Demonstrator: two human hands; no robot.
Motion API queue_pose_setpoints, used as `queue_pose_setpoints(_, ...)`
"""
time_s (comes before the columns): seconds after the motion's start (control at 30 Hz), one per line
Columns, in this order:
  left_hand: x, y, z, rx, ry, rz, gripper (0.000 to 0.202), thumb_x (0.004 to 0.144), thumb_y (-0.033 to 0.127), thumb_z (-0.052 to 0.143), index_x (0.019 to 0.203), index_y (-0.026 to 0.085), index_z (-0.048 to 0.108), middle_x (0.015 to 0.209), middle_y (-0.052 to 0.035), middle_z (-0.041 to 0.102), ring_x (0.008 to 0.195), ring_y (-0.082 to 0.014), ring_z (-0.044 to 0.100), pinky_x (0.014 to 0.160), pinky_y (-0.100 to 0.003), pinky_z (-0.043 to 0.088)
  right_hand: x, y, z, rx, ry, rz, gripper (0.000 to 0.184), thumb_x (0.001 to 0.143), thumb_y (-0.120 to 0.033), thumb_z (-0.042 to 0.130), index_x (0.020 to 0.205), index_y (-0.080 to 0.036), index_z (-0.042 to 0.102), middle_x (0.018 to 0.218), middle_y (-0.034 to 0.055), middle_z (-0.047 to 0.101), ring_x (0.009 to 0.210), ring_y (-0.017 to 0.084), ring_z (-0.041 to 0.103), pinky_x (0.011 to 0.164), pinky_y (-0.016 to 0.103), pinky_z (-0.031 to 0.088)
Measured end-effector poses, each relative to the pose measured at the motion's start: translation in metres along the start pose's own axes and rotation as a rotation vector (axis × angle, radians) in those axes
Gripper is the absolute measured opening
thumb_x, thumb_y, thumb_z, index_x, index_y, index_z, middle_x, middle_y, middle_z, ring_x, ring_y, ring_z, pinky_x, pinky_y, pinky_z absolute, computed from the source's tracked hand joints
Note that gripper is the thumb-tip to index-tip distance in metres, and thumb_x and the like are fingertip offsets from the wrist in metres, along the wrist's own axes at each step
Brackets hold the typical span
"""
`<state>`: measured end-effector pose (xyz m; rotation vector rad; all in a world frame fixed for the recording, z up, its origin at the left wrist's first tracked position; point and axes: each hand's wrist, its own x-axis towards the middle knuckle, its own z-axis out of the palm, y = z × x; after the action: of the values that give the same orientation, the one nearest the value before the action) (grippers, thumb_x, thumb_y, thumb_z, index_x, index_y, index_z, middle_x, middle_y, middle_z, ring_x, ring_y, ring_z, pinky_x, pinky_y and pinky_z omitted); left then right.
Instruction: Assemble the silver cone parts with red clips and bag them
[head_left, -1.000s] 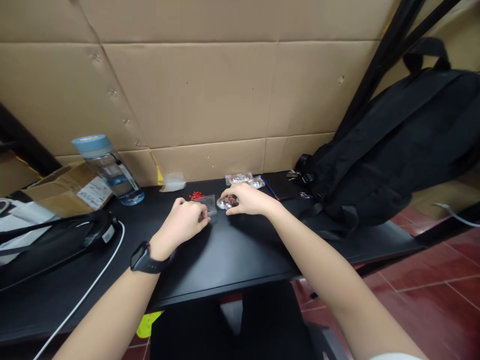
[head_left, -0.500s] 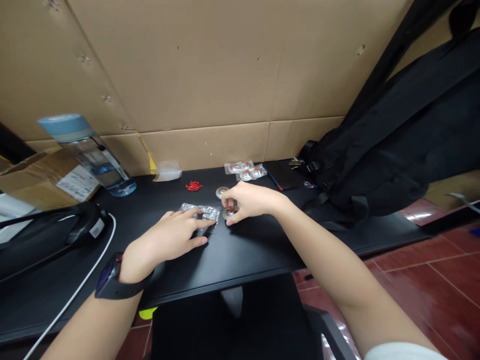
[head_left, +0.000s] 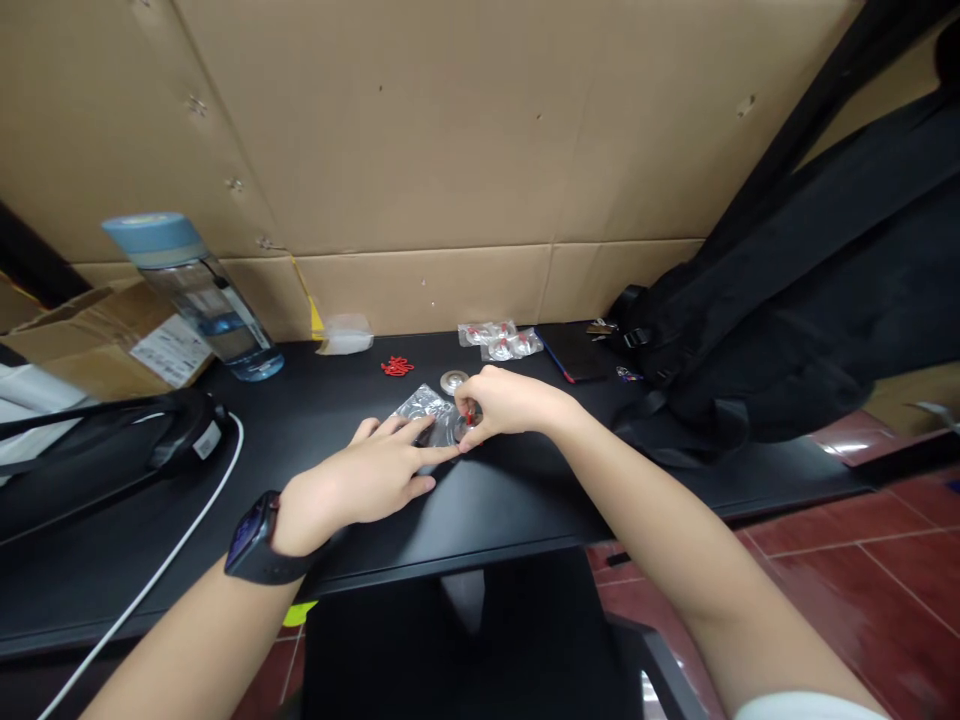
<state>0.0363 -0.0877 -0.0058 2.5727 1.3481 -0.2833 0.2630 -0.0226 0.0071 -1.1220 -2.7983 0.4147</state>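
On the black desk (head_left: pixel 487 500) my left hand (head_left: pixel 367 480) lies flat, fingers stretched out and pressing on a small clear plastic bag (head_left: pixel 424 408). My right hand (head_left: pixel 506 405) pinches a small silver disc with a red part (head_left: pixel 466 422) at the bag's right edge. A second silver disc (head_left: pixel 453 381) lies just behind. A few tiny red pieces (head_left: pixel 397 366) sit further back on the left. Two more clear packets with red and silver parts (head_left: pixel 499 340) lie near the cardboard wall.
A blue-capped water bottle (head_left: pixel 199 295) stands at the back left beside a cardboard box (head_left: pixel 97 345). A black bag (head_left: pixel 97 450) and white cable (head_left: pixel 172 560) lie on the left. A large black backpack (head_left: pixel 810 310) fills the right. A dark wallet (head_left: pixel 581 352) lies nearby.
My left hand dragged the clear bag towards me, then slid it right against the disc. My right hand brought one disc nearer, leaving the other behind. The camera tilted down.
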Motion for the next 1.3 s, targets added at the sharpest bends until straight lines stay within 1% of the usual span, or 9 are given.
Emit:
queue_pose_setpoints(0.13, -0.001, -0.014, -0.005, -0.096, -0.084, 0.071, 0.057, 0.094, 0.045, 0.057, 0.148, 0.054, 0.041, 0.169, 0.0014, 0.022, 0.152, -0.0376, 0.027, 0.118, -0.059, 0.026, 0.004, 0.0, 0.005, -0.003, 0.037, -0.016, 0.035, 0.07, -0.047, 0.087, 0.08, -0.019, 0.068, 0.077, 0.0029, 0.068, 0.073, 0.018, 0.059, 0.061, 0.026, 0.035)
queue_pose_setpoints(0.33, -0.001, -0.018, -0.009, -0.131, -0.096, 0.065, 0.056, 0.095, 0.042, 0.057, 0.147, 0.054, 0.042, 0.169, 0.0029, 0.018, 0.155, -0.0344, 0.02, 0.12, -0.059, 0.024, 0.006, -0.002, 0.009, 0.016, 0.055, -0.039, 0.026, 0.074, -0.035, 0.086, 0.086, -0.017, 0.072, 0.076, 0.0027, 0.068, 0.068, 0.016, 0.06, 0.062, 0.025, 0.037)
queue_pose_setpoints(0.43, 0.0, -0.018, -0.011, -0.137, -0.11, 0.083, 0.058, 0.093, 0.038, 0.061, 0.147, 0.05, 0.045, 0.169, 0.0032, 0.018, 0.156, -0.0322, 0.015, 0.123, -0.054, 0.022, 0.005, -0.006, 0.008, 0.019, 0.077, -0.052, 0.019, 0.077, -0.03, 0.081, 0.085, -0.016, 0.071, 0.076, 0.0031, 0.068, 0.067, 0.015, 0.059, 0.061, 0.025, 0.038)
queue_pose_setpoints(0.53, 0.002, -0.023, -0.013, -0.147, -0.139, 0.109, 0.061, 0.09, 0.039, 0.064, 0.148, 0.047, 0.046, 0.17, 0.0032, 0.013, 0.157, -0.031, 0.008, 0.125, -0.049, 0.019, 0.005, -0.01, 0.01, 0.058, 0.157, -0.1, 0.012, 0.078, -0.024, 0.076, 0.084, -0.016, 0.069, 0.077, 0.0032, 0.067, 0.069, 0.015, 0.06, 0.063, 0.025, 0.041)
queue_pose_setpoints(0.73, 0.007, -0.033, -0.011, -0.169, -0.15, 0.126, 0.06, 0.089, 0.044, 0.065, 0.146, 0.05, 0.046, 0.17, 0.0042, 0.006, 0.157, -0.033, 0.003, 0.125, -0.054, 0.015, 0.01, -0.012, 0.017, 0.247, 0.254, -0.035, 0.01, 0.073, -0.021, 0.074, 0.078, -0.018, 0.066, 0.07, -0.0013, 0.066, 0.066, 0.013, 0.061, 0.065, 0.023, 0.045)
queue_pose_setpoints(0.87, 0.008, -0.035, -0.013, -0.164, -0.145, 0.144, 0.059, 0.089, 0.043, 0.064, 0.145, 0.049, 0.048, 0.17, 0.0039, 0.008, 0.157, -0.0322, 0.004, 0.124, -0.054, 0.016, 0.015, -0.013, 0.021, 0.37, 0.304, 0.057, 0.015, 0.067, -0.023, 0.078, 0.075, -0.018, 0.066, 0.068, -0.0022, 0.068, 0.067, 0.013, 0.064, 0.064, 0.022, 0.047)
queue_pose_setpoints(1.1, 0.013, -0.045, -0.012, -0.19, -0.123, 0.118, 0.057, 0.089, 0.042, 0.066, 0.143, 0.049, 0.051, 0.17, 0.005, 0.01, 0.157, -0.0325, 0.005, 0.124, -0.056, 0.017, 0.018, -0.01, 0.025, 0.539, 0.284, 0.115, 0.019, 0.064, -0.021, 0.08, 0.074, -0.018, 0.065, 0.069, -0.0016, 0.071, 0.068, 0.015, 0.069, 0.063, 0.022, 0.048)
queue_pose_setpoints(1.2, 0.013, -0.048, -0.011, -0.208, -0.112, 0.113, 0.054, 0.089, 0.043, 0.066, 0.141, 0.05, 0.053, 0.17, 0.0042, 0.012, 0.157, -0.0332, 0.006, 0.123, -0.059, 0.016, 0.018, -0.008, 0.027, 0.564, 0.255, 0.092, 0.02, 0.064, -0.023, 0.083, 0.074, -0.018, 0.066, 0.074, -0.0004, 0.073, 0.072, 0.016, 0.071, 0.065, 0.022, 0.049)
queue_pose_setpoints(1.3, 0.013, -0.048, -0.01, -0.22, -0.083, 0.121, 0.054, 0.088, 0.043, 0.067, 0.14, 0.05, 0.054, 0.17, 0.004, 0.013, 0.157, -0.0339, 0.008, 0.123, -0.059, 0.015, 0.02, -0.008, 0.029, 0.442, 0.262, 0.094, 0.02, 0.065, -0.025, 0.085, 0.072, -0.017, 0.068, 0.07, -0.0017, 0.07, 0.067, 0.014, 0.067, 0.063, 0.022, 0.046)
